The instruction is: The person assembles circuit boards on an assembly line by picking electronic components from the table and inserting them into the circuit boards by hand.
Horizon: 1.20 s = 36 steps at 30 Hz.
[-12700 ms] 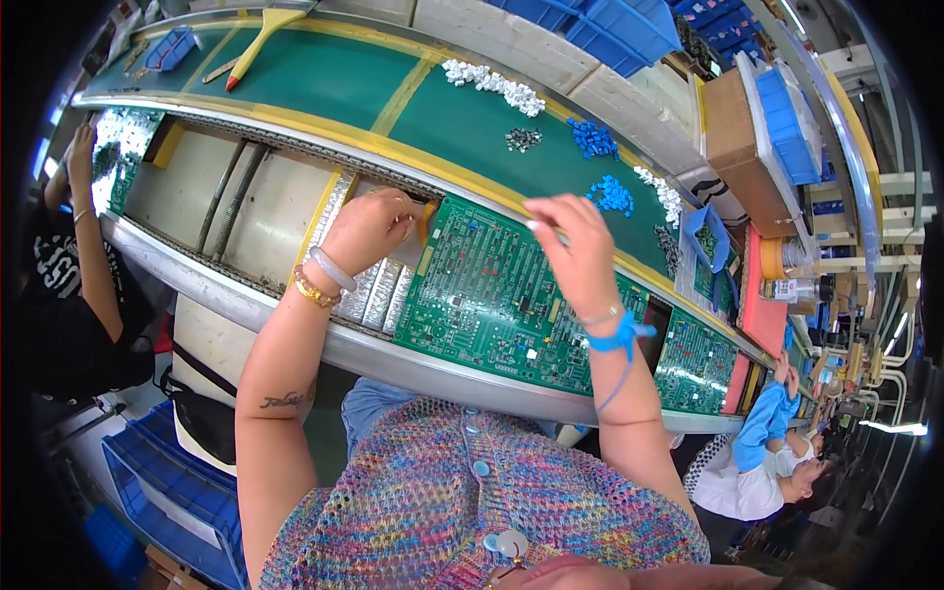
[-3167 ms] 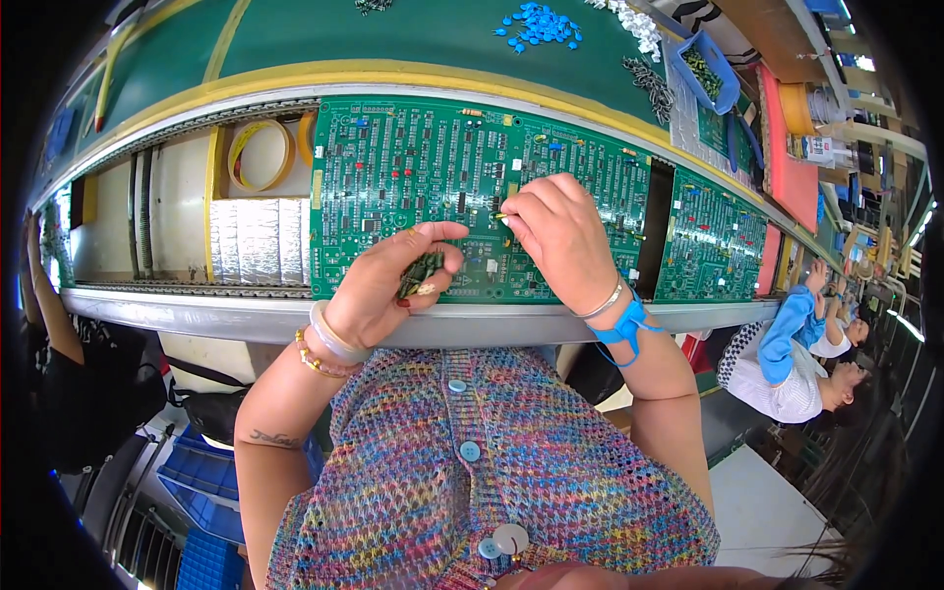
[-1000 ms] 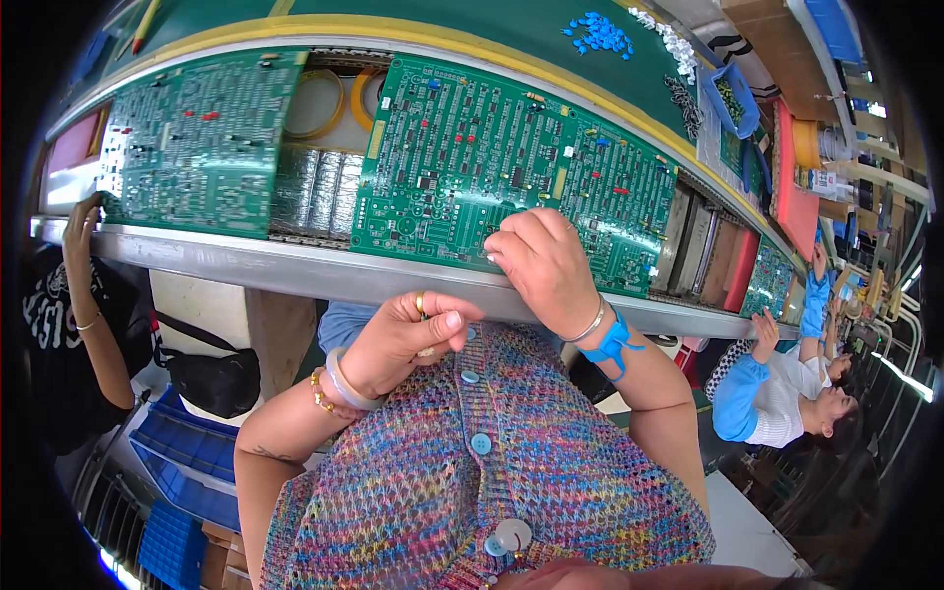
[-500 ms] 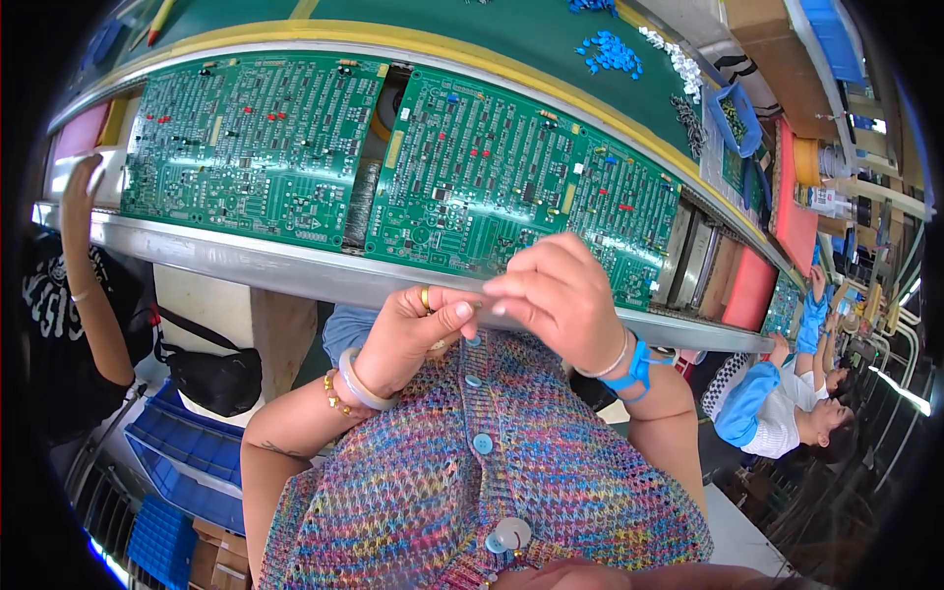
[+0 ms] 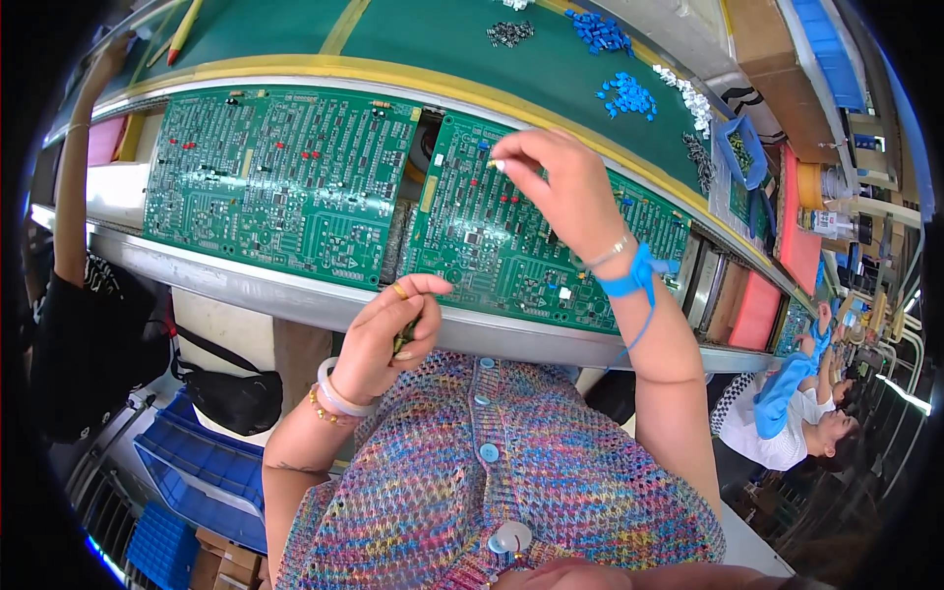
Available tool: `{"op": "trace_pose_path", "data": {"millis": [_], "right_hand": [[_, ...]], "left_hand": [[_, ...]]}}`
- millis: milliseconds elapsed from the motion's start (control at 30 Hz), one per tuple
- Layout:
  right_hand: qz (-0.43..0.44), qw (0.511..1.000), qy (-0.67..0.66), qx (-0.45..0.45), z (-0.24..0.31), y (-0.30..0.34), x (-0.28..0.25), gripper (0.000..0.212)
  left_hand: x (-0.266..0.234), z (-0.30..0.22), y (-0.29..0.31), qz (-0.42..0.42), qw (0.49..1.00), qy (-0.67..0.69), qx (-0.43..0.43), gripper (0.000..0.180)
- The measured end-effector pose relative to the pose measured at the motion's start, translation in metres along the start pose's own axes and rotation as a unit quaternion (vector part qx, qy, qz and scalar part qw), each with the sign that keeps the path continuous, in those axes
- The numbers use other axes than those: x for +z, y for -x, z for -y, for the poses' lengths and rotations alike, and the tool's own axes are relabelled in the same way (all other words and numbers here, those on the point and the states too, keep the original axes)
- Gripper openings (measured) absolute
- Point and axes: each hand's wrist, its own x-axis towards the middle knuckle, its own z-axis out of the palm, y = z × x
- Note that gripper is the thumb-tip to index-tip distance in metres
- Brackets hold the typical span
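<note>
My right hand (image 5: pixel 565 192) is raised over the green circuit board (image 5: pixel 467 261) in front of me. Its thumb and forefinger pinch a small yellowish part (image 5: pixel 493 164) near the board's far edge. My left hand (image 5: pixel 385 329) hovers at the near metal rail, left of the right hand. Curled fingers there hold several small dark green-yellow parts (image 5: pixel 403 335), mostly hidden by the palm. Another board (image 5: pixel 265 197) lies to the left, and a third board (image 5: pixel 654 221) to the right is partly behind my right arm.
Metal rails (image 5: pixel 246 278) carry the boards. Beyond them, a green bench top (image 5: pixel 423 39) bears heaps of blue parts (image 5: pixel 626 95), white parts (image 5: pixel 688 98) and dark parts (image 5: pixel 510 34). A blue bin (image 5: pixel 742 152) stands at right. Another person's arm (image 5: pixel 74 187) reaches across at left.
My hands have parted: the right moved up over the board with a small part, the left drew back leftward. The co-worker's arm at left reaches farther up. The whole view has shifted slightly.
</note>
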Motion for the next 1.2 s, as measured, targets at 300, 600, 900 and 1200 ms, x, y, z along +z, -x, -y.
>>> {"op": "trace_pose_path", "data": {"millis": [300,600,900,1200], "right_hand": [[0.063,0.992,0.102,-0.037,-0.023,-0.043,0.019,0.008],[0.069,0.988,0.135,-0.016,-0.014,-0.046,0.023,0.008],[-0.018,0.995,0.097,0.026,-0.014,-0.037,0.034,0.003],[0.000,0.986,0.165,-0.022,-0.013,-0.033,0.033,0.006]], "left_hand": [[0.000,-0.005,0.008,-0.142,0.660,-0.709,0.203,0.033],[0.005,0.007,0.006,-0.191,0.493,-0.832,0.169,0.059],[0.005,0.011,0.002,-0.168,0.440,-0.869,0.155,0.062],[0.010,0.015,-0.003,-0.174,0.458,-0.860,0.144,0.061]]}}
